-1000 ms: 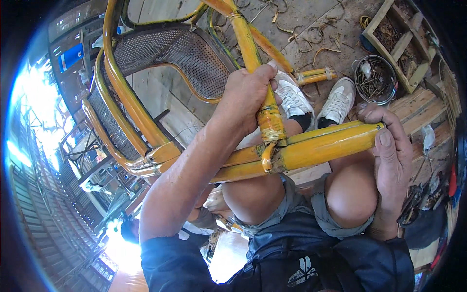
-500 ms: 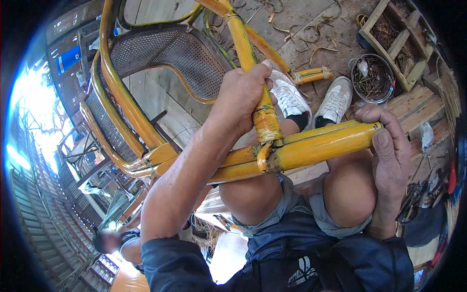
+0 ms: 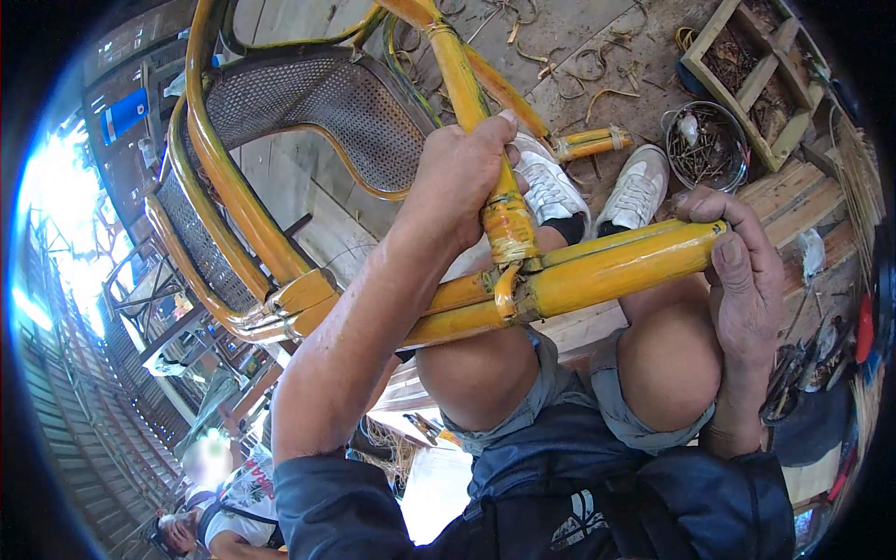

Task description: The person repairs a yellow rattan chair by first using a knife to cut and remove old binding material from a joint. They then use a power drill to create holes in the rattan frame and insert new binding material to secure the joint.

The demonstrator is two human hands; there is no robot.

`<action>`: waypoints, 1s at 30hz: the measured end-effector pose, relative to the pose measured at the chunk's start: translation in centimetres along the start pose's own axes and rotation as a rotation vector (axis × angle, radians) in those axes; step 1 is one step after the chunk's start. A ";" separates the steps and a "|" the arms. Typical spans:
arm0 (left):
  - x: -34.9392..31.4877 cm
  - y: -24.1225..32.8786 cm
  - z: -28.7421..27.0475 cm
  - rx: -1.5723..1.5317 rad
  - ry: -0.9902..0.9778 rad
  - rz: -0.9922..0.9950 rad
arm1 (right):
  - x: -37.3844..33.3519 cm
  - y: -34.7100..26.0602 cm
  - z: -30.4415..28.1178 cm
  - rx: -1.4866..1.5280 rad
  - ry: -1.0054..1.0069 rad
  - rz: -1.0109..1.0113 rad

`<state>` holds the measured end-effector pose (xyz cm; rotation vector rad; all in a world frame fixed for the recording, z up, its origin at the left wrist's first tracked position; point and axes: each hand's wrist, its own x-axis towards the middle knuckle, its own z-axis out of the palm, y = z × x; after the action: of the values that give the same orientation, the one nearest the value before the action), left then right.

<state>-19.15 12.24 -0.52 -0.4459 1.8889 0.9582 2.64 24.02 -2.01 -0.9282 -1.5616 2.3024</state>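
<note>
A yellow-lacquered rattan chair with dark woven mesh panels lies tilted across my lap and to the left. My left hand is closed round its upright pole, just above a wrapped binding. At the pole's foot, a short curled strip goes round the double rail lying over my knees. My right hand pinches that rail's right end between thumb and fingers. Part of the rail to the left is hidden behind my left forearm.
Rattan offcuts litter the floor ahead. A metal bowl of scraps and a wooden frame stand at the far right. Hand tools lie beside my right arm. Another person is at the lower left.
The view has shifted slightly; both hands keep the same holds on the chair. At the lower left, the other person's position has changed and more of a white shirt shows.
</note>
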 end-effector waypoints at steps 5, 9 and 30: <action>-0.6 0.5 0.1 0.036 0.030 0.009 | -0.3 -0.1 0.0 0.041 -0.006 0.009; -0.6 0.5 0.2 0.033 0.026 0.011 | -0.2 0.0 0.0 0.005 -0.004 -0.032; 0.6 -0.6 -0.3 0.028 0.003 0.087 | -0.2 0.0 0.5 0.152 -0.018 0.046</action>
<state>-19.22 11.70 -1.21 -0.3515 1.9356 0.9868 2.49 23.56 -1.78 -0.9163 -1.3628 2.4273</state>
